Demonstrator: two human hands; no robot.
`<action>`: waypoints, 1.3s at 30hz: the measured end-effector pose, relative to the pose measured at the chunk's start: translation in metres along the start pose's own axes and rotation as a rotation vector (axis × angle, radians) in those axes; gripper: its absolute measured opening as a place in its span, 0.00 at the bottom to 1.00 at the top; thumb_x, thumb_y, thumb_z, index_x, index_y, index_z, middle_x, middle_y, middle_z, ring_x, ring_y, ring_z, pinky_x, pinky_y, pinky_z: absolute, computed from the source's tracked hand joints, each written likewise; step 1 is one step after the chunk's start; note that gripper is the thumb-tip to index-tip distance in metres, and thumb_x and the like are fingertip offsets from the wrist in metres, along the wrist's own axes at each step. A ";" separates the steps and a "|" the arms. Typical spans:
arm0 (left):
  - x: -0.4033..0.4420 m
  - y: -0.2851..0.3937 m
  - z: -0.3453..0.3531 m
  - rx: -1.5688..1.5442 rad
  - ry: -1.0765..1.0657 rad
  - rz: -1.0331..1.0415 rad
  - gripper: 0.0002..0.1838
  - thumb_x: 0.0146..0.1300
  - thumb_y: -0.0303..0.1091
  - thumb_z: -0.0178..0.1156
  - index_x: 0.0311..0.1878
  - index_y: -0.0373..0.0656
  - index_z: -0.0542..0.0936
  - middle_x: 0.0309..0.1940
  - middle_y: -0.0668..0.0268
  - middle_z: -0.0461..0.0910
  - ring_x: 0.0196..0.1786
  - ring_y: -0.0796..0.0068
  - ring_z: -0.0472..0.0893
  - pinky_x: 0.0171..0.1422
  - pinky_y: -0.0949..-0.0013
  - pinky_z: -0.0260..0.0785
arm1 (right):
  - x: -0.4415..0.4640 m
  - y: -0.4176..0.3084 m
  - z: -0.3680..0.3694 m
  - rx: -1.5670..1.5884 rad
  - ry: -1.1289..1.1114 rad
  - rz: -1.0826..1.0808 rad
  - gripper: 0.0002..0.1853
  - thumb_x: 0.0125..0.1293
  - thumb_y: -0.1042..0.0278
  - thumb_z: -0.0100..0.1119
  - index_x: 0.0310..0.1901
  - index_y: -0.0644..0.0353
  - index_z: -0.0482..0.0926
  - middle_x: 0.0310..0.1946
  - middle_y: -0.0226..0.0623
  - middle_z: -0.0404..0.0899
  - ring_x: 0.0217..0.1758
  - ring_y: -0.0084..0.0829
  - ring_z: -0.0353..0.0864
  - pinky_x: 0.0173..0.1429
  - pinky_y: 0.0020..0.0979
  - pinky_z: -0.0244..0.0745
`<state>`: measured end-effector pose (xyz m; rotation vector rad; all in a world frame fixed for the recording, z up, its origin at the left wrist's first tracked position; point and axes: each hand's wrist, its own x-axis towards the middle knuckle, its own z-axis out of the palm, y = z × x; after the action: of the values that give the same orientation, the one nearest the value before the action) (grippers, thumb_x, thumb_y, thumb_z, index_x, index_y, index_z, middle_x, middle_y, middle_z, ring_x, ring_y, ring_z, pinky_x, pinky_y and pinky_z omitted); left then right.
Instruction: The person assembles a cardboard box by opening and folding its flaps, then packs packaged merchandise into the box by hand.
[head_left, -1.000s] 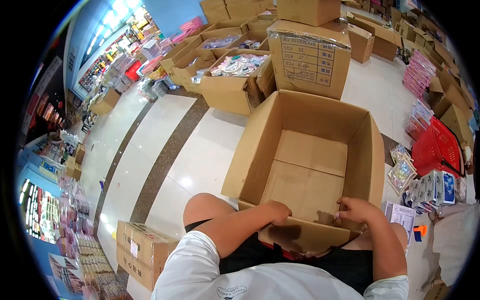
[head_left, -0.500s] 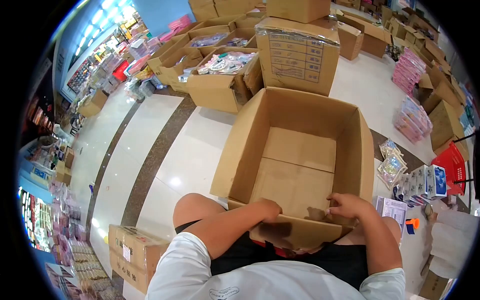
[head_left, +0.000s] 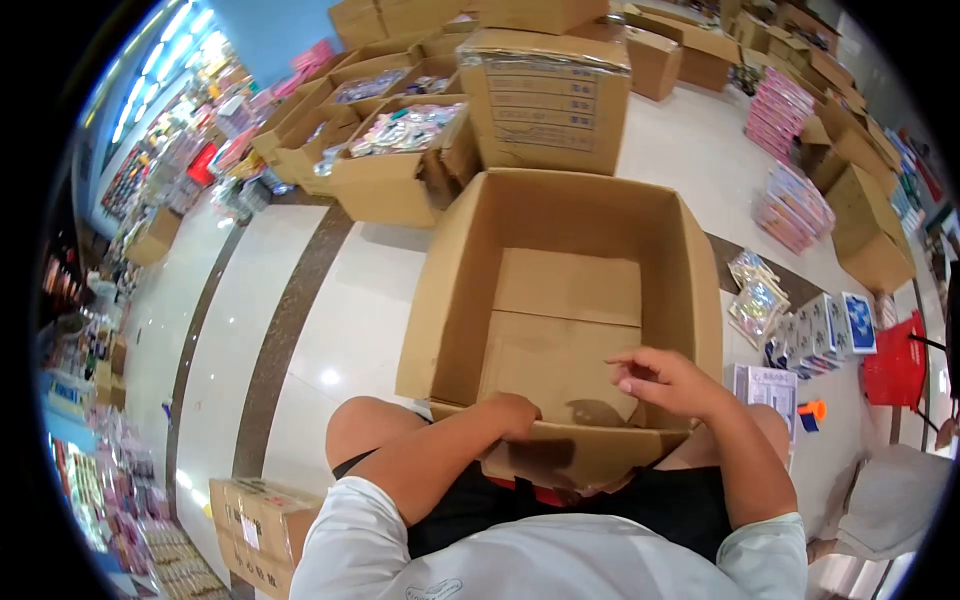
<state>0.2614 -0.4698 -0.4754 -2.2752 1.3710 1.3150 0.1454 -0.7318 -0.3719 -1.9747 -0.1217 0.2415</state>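
A large open cardboard box (head_left: pixel 570 285) stands between my knees, its bare inside facing up. The near wall of the box is in the grasp of my left hand (head_left: pixel 512 413), whose fingers curl over the top edge and are partly hidden inside. Above the near right part of the box floor hovers my right hand (head_left: pixel 662 384). Its fingers are apart, it holds nothing, and its shadow falls on the cardboard below.
Open cartons with packaged goods (head_left: pixel 405 130) and a taped carton (head_left: pixel 545 105) stand beyond the box. To the right lie plastic packets (head_left: pixel 758 300), small boxes (head_left: pixel 810 330) and a red basket (head_left: pixel 895 362). A sealed carton (head_left: pixel 262 535) sits at lower left. Another person's grey clothing (head_left: pixel 890 500) shows at lower right.
My right hand has lifted off the near right side of the box and its fingers have spread. My left hand stays on the near wall. The view has turned slightly right.
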 end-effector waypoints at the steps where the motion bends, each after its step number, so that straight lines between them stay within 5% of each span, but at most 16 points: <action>1: 0.001 0.000 -0.001 0.016 -0.009 0.026 0.29 0.55 0.43 0.66 0.63 0.55 0.80 0.56 0.60 0.83 0.59 0.59 0.82 0.62 0.55 0.74 | -0.007 -0.030 0.003 0.072 0.096 -0.140 0.18 0.68 0.70 0.61 0.59 0.60 0.78 0.40 0.37 0.85 0.41 0.33 0.83 0.50 0.31 0.77; 3: 0.002 -0.003 0.000 0.022 -0.006 0.034 0.31 0.52 0.44 0.69 0.63 0.56 0.80 0.55 0.60 0.84 0.58 0.58 0.82 0.61 0.55 0.75 | -0.033 -0.091 0.008 0.163 0.253 -0.361 0.19 0.66 0.72 0.62 0.59 0.58 0.79 0.41 0.38 0.84 0.39 0.33 0.83 0.47 0.33 0.77; 4: 0.002 -0.003 0.001 0.032 -0.021 0.060 0.31 0.52 0.44 0.69 0.63 0.56 0.80 0.55 0.60 0.84 0.58 0.58 0.82 0.61 0.55 0.75 | -0.052 -0.132 -0.004 -0.035 0.181 -0.448 0.19 0.67 0.70 0.62 0.59 0.61 0.79 0.38 0.39 0.85 0.37 0.33 0.83 0.43 0.33 0.77; 8: 0.004 -0.008 0.004 -0.010 -0.025 0.070 0.35 0.48 0.46 0.73 0.64 0.57 0.80 0.54 0.60 0.84 0.58 0.58 0.82 0.61 0.55 0.75 | -0.069 -0.165 0.002 0.021 0.130 -1.056 0.14 0.63 0.70 0.64 0.48 0.51 0.73 0.32 0.42 0.85 0.26 0.33 0.79 0.32 0.33 0.71; 19: -0.009 0.008 -0.010 -0.051 -0.011 -0.041 0.40 0.48 0.48 0.74 0.68 0.59 0.76 0.58 0.60 0.82 0.61 0.59 0.81 0.64 0.58 0.74 | -0.119 -0.180 0.005 -0.247 0.287 -0.917 0.18 0.63 0.68 0.61 0.55 0.51 0.78 0.34 0.39 0.81 0.32 0.35 0.77 0.42 0.35 0.74; 23: -0.008 0.009 -0.008 -0.096 -0.017 -0.166 0.40 0.48 0.48 0.74 0.69 0.59 0.76 0.58 0.60 0.82 0.61 0.59 0.81 0.63 0.58 0.74 | -0.080 -0.149 -0.012 -0.343 0.377 -0.558 0.20 0.62 0.67 0.60 0.57 0.51 0.80 0.35 0.37 0.79 0.35 0.36 0.77 0.45 0.35 0.75; 24: 0.002 -0.004 0.000 -0.061 -0.014 -0.061 0.41 0.47 0.48 0.74 0.69 0.59 0.76 0.58 0.60 0.83 0.60 0.59 0.81 0.63 0.58 0.74 | -0.064 -0.129 -0.020 -0.309 0.389 -0.417 0.21 0.62 0.67 0.60 0.58 0.52 0.81 0.36 0.37 0.79 0.35 0.36 0.77 0.46 0.35 0.75; 27: 0.001 -0.005 0.000 -0.055 0.001 0.036 0.39 0.46 0.46 0.75 0.67 0.57 0.77 0.56 0.58 0.83 0.59 0.57 0.81 0.62 0.59 0.75 | -0.024 -0.019 -0.051 -0.283 0.407 -0.097 0.35 0.67 0.60 0.61 0.75 0.53 0.63 0.58 0.48 0.75 0.59 0.43 0.77 0.64 0.38 0.73; 29: 0.000 -0.004 -0.004 -0.084 0.012 0.028 0.38 0.46 0.44 0.76 0.65 0.55 0.79 0.55 0.56 0.84 0.57 0.54 0.82 0.61 0.60 0.75 | -0.019 0.057 -0.071 -0.541 0.441 0.278 0.39 0.66 0.54 0.64 0.75 0.59 0.61 0.72 0.56 0.64 0.74 0.48 0.67 0.73 0.44 0.66; 30: 0.001 -0.004 -0.004 -0.062 -0.008 0.025 0.39 0.46 0.46 0.75 0.67 0.56 0.78 0.56 0.58 0.84 0.59 0.57 0.81 0.61 0.59 0.75 | -0.016 0.056 -0.083 -0.545 0.269 0.666 0.46 0.62 0.49 0.67 0.75 0.64 0.58 0.72 0.60 0.64 0.73 0.49 0.69 0.73 0.44 0.66; 32: 0.001 -0.003 -0.005 -0.047 -0.022 0.022 0.41 0.46 0.48 0.73 0.68 0.58 0.76 0.56 0.60 0.83 0.60 0.59 0.81 0.62 0.58 0.75 | -0.007 0.095 -0.099 -0.479 0.253 0.897 0.48 0.58 0.41 0.69 0.71 0.70 0.65 0.69 0.61 0.68 0.70 0.50 0.73 0.71 0.43 0.68; 35: 0.001 -0.004 -0.006 -0.070 -0.034 0.024 0.39 0.47 0.48 0.73 0.68 0.58 0.77 0.55 0.60 0.84 0.59 0.59 0.82 0.61 0.58 0.75 | 0.006 0.119 -0.094 -0.279 0.286 0.955 0.43 0.56 0.37 0.69 0.58 0.74 0.78 0.58 0.61 0.79 0.61 0.53 0.80 0.65 0.44 0.74; 37: 0.007 -0.008 0.002 -0.014 -0.017 0.050 0.37 0.48 0.45 0.70 0.67 0.60 0.77 0.54 0.59 0.84 0.58 0.58 0.82 0.60 0.57 0.75 | 0.008 0.164 -0.048 -0.706 0.391 0.901 0.40 0.53 0.33 0.69 0.45 0.72 0.85 0.44 0.60 0.85 0.52 0.51 0.85 0.59 0.43 0.78; 39: 0.005 -0.002 -0.002 -0.008 -0.008 0.042 0.36 0.49 0.43 0.69 0.67 0.61 0.78 0.54 0.59 0.84 0.58 0.57 0.82 0.60 0.56 0.75 | 0.011 0.160 -0.054 -0.616 0.317 0.988 0.32 0.54 0.43 0.72 0.41 0.72 0.85 0.31 0.56 0.86 0.37 0.47 0.88 0.44 0.43 0.84</action>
<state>0.2654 -0.4724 -0.4783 -2.2555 1.4208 1.3428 0.1639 -0.8425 -0.4989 -2.5084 1.1268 0.5612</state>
